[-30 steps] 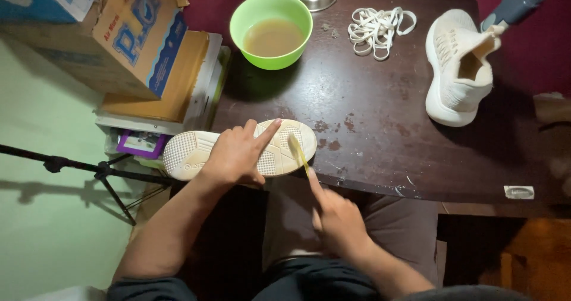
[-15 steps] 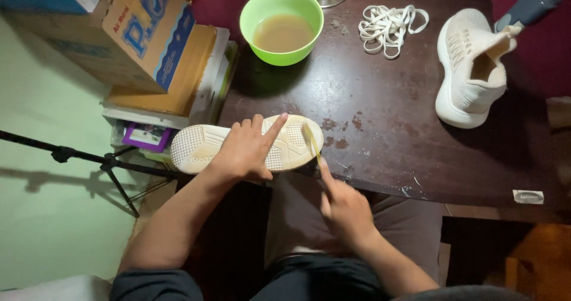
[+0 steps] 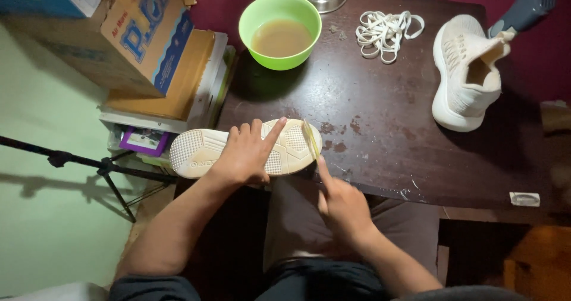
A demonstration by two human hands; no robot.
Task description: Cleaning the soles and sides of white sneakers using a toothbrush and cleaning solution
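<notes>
Sole-scrubbing step, seen from above. The left hand (image 3: 247, 155) presses flat, fingers spread, on an upturned cream shoe (image 3: 202, 152) lying sole-up at the near edge of the table (image 3: 386, 134); its grip is open, pinning rather than clasping. The right hand (image 3: 339, 203) closes around a small brush (image 3: 310, 139) laid against the sole's toe end. Judged next: short strokes while holding the shoe steady. A green bowl (image 3: 279, 30) of murky liquid stands well apart.

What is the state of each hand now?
Left hand: open, pressing flat on the upturned shoe sole.
Right hand: closed on a brush.
</notes>
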